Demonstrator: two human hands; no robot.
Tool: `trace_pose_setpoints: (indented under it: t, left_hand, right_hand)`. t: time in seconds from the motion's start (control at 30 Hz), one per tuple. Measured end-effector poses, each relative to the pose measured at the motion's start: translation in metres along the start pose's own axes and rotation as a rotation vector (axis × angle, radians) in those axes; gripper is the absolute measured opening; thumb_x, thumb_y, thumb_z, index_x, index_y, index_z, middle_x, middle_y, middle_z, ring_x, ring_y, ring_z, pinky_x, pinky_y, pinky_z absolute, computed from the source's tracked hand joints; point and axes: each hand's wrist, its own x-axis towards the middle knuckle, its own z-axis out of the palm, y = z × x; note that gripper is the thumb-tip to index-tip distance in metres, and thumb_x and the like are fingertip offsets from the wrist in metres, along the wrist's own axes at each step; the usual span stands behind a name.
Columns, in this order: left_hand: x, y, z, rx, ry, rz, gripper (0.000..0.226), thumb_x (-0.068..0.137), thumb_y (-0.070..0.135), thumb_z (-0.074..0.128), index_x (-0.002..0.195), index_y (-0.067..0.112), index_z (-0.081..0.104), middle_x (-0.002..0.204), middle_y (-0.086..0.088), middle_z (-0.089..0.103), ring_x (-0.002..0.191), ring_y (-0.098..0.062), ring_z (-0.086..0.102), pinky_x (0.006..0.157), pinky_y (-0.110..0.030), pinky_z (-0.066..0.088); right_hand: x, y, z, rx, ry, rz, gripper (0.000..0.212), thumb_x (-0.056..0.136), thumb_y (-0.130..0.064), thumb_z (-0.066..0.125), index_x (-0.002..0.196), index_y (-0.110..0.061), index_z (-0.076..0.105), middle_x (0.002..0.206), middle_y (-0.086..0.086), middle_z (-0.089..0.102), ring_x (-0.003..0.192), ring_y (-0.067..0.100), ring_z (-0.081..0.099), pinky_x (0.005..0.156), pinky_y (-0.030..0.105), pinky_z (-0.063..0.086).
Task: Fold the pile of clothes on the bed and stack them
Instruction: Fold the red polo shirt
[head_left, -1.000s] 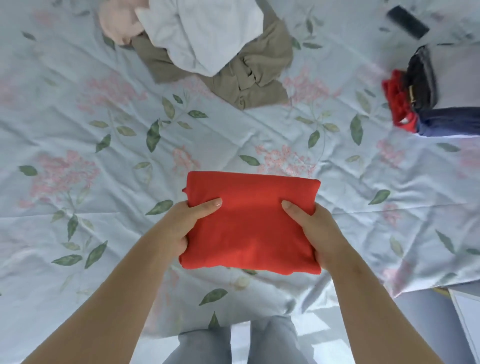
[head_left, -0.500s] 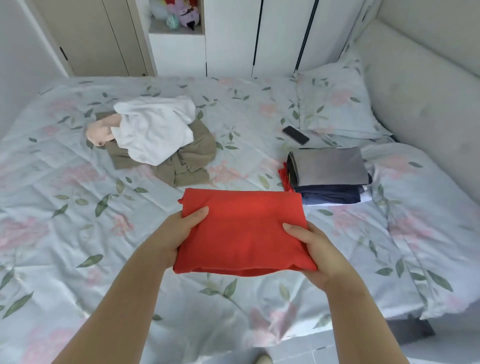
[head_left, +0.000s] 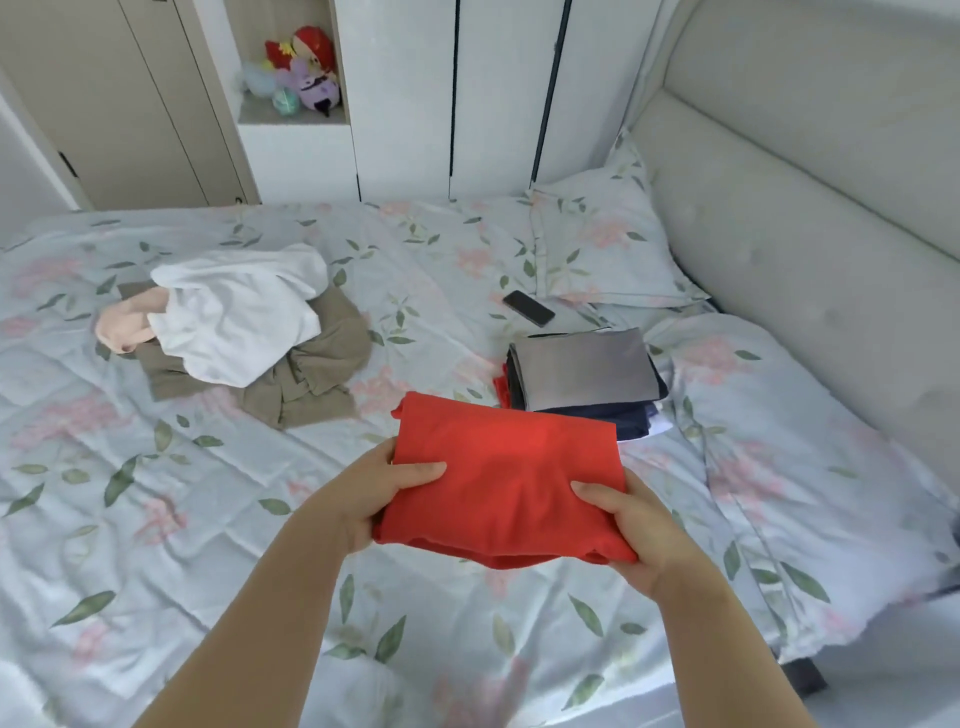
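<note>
Unfolded pile (head_left: 234, 332), left on the bed (head_left: 156, 519): three pieces showing, one pink, one white, one khaki. Folded red garment (head_left: 504, 483), one, held clear of the sheet, left hand (head_left: 374, 493) and right hand (head_left: 634, 525) each gripping a side, thumbs on top. Stack (head_left: 582, 369), right: at least four layers, grey uppermost; the garment is best kept level and laid square on it.

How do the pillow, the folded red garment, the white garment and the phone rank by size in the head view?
1. The folded red garment, though it is held nearest the camera, which inflates it.
2. The pillow and the white garment: too alike to rank.
3. The phone, smallest.
</note>
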Motion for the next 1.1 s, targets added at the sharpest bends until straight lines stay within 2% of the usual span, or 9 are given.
trace_pose_setpoints:
  t: [0.1,0.23,0.37,0.57,0.77,0.87,0.93,1.0,1.1]
  left_hand:
    - [0.025,0.008,0.023,0.023,0.02,0.005,0.051,0.08,0.01,0.072,0.126,0.016,0.052,0.112,-0.008,0.067,0.097,-0.028,0.067,0.071,-0.038,0.056]
    - [0.065,0.018,0.054,0.057,0.03,0.004,0.049,0.081,0.008,0.072,0.125,0.017,0.053,0.112,-0.008,0.067,0.097,-0.03,0.066,0.079,-0.045,0.056]
    - [0.111,0.027,0.097,0.06,0.058,0.001,0.048,0.082,0.008,0.071,0.125,0.018,0.051,0.11,-0.006,0.065,0.094,-0.026,0.066,0.071,-0.04,0.056]
    - [0.195,0.04,0.162,0.02,0.186,0.015,0.046,0.084,0.005,0.068,0.124,0.018,0.05,0.105,-0.003,0.066,0.086,-0.022,0.066,0.066,-0.035,0.056]
    - [0.297,0.047,0.191,0.033,0.339,0.048,0.056,0.08,0.009,0.073,0.131,0.015,0.049,0.12,-0.007,0.062,0.105,-0.027,0.061,0.094,-0.046,0.05]
    - [0.346,0.049,0.195,0.046,0.403,0.092,0.053,0.081,0.009,0.072,0.129,0.015,0.049,0.119,-0.006,0.061,0.105,-0.025,0.06,0.093,-0.043,0.05]
    - [0.376,0.044,0.192,0.076,0.453,0.091,0.055,0.083,0.008,0.07,0.132,0.014,0.047,0.119,-0.006,0.06,0.102,-0.023,0.059,0.088,-0.037,0.049]
    - [0.401,0.034,0.188,0.207,0.524,0.049,0.059,0.084,0.006,0.067,0.137,0.013,0.041,0.122,-0.007,0.058,0.099,-0.022,0.055,0.083,-0.033,0.045]
    - [0.424,0.017,0.186,0.861,0.676,0.0,0.067,0.087,0.02,0.056,0.146,0.019,0.025,0.136,-0.005,0.043,0.117,-0.028,0.045,0.087,-0.038,0.04]
  right_hand:
    - [0.016,-0.009,-0.024,-0.001,0.039,-0.007,0.035,0.084,-0.008,0.066,0.117,-0.017,0.057,0.107,0.006,0.07,0.095,0.027,0.067,0.065,0.038,0.054]
    - [0.047,-0.024,-0.055,-0.011,0.072,-0.023,0.034,0.085,-0.006,0.065,0.116,-0.019,0.058,0.107,0.004,0.07,0.098,0.026,0.066,0.072,0.039,0.054]
    - [0.093,-0.046,-0.094,-0.046,0.073,-0.04,0.029,0.086,-0.005,0.063,0.108,-0.023,0.06,0.104,0.002,0.07,0.095,0.024,0.066,0.071,0.037,0.054]
    - [0.193,-0.093,-0.156,-0.133,0.061,-0.033,0.038,0.085,-0.005,0.066,0.119,-0.021,0.056,0.112,0.003,0.067,0.101,0.025,0.065,0.092,0.045,0.051]
    - [0.311,-0.125,-0.187,-0.25,-0.017,-0.054,0.047,0.086,-0.011,0.067,0.129,-0.018,0.051,0.119,0.001,0.063,0.106,0.023,0.062,0.094,0.042,0.05]
    - [0.367,-0.133,-0.189,-0.288,-0.049,-0.083,0.047,0.088,-0.014,0.066,0.13,-0.02,0.047,0.118,-0.001,0.06,0.104,0.02,0.059,0.084,0.032,0.048]
    - [0.402,-0.13,-0.189,-0.315,-0.055,-0.08,0.05,0.089,-0.015,0.064,0.135,-0.02,0.045,0.122,0.0,0.059,0.103,0.019,0.058,0.085,0.032,0.046]
    - [0.428,-0.121,-0.19,-0.422,-0.055,-0.049,0.052,0.09,-0.015,0.061,0.138,-0.02,0.042,0.128,0.001,0.057,0.104,0.018,0.056,0.088,0.032,0.045]
    - [0.452,-0.105,-0.188,-0.981,0.108,-0.204,0.061,0.088,-0.02,0.056,0.144,-0.022,0.03,0.142,0.003,0.044,0.125,0.027,0.046,0.102,0.043,0.039]
